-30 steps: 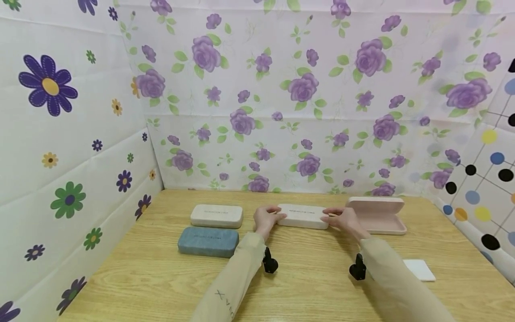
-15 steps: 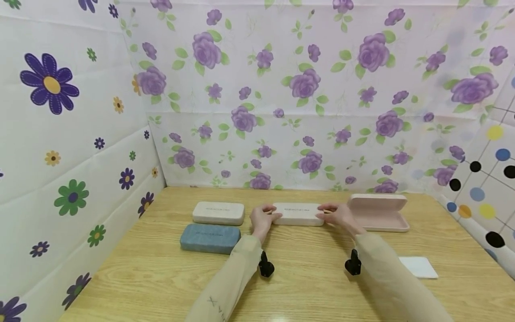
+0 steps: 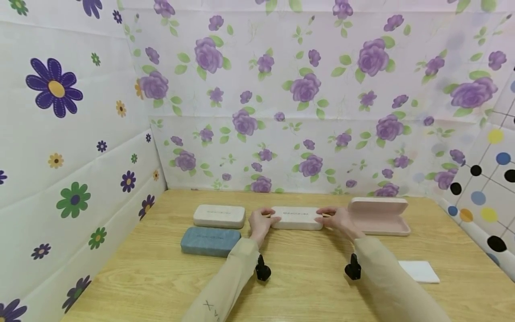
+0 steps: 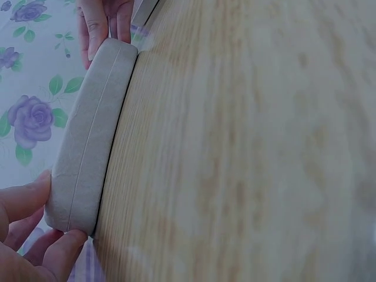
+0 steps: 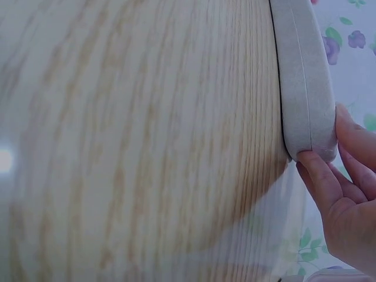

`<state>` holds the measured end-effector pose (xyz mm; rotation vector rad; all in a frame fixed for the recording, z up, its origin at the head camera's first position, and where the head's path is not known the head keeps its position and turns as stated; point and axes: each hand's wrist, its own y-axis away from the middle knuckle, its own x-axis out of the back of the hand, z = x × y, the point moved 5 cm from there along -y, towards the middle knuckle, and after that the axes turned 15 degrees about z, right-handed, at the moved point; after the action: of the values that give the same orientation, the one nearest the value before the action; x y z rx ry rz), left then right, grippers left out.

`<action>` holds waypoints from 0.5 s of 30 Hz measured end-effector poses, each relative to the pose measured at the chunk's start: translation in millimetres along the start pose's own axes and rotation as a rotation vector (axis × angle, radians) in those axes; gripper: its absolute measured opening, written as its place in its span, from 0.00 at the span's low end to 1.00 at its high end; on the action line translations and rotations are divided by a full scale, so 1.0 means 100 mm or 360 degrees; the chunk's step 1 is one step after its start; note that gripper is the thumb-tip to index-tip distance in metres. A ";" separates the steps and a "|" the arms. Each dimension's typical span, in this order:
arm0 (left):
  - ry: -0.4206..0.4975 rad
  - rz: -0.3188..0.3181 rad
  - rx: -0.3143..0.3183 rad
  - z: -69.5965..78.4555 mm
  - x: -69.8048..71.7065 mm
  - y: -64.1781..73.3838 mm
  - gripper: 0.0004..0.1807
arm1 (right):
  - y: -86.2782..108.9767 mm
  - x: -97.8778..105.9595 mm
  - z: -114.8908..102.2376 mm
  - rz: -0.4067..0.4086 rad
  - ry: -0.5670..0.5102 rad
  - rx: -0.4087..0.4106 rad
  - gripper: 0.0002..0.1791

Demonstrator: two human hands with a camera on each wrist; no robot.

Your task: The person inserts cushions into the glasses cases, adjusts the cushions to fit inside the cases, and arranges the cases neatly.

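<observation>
A closed off-white glasses case (image 3: 297, 218) lies flat on the wooden table, lettering on its lid. My left hand (image 3: 260, 223) grips its left end between thumb and fingers. At the opposite end, my right hand (image 3: 341, 222) holds it the same way. In the left wrist view, the case's long seamed side (image 4: 91, 138) faces the camera, its base on or very close to the tabletop. The right wrist view shows the thumb and fingers (image 5: 320, 176) against the case's rounded end. Left of my left hand lies a second off-white glasses case (image 3: 219, 216), with a blue glasses case (image 3: 210, 242) in front of it.
Beyond my right hand stands a pink glasses case (image 3: 380, 221) with its lid raised. A white folded cloth or pad (image 3: 420, 272) lies at the right, partly behind my right sleeve. Flower-printed sheeting (image 3: 277, 147) walls the table's back.
Both hands have shifted the held off-white case slightly left, closer to the other off-white case. Their hold on its ends stays the same. The head view has moved slightly.
</observation>
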<state>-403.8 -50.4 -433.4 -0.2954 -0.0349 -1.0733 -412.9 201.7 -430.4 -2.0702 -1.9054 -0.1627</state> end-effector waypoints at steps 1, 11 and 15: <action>-0.0009 -0.0006 0.0000 -0.01 0.00 0.00 0.11 | 0.01 0.00 0.00 -0.0003 -0.0001 -0.0012 0.19; -0.0035 -0.0049 0.0001 0.02 0.05 -0.01 0.11 | 0.02 -0.02 -0.02 0.0016 0.0003 -0.0012 0.20; -0.0060 -0.0066 0.0020 0.02 0.06 -0.01 0.11 | 0.03 -0.02 -0.02 0.0001 0.0002 0.0025 0.19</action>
<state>-401.8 -55.2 -430.2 -0.3046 -0.0816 -1.1080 -410.1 198.6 -429.6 -2.0601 -1.8993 -0.1482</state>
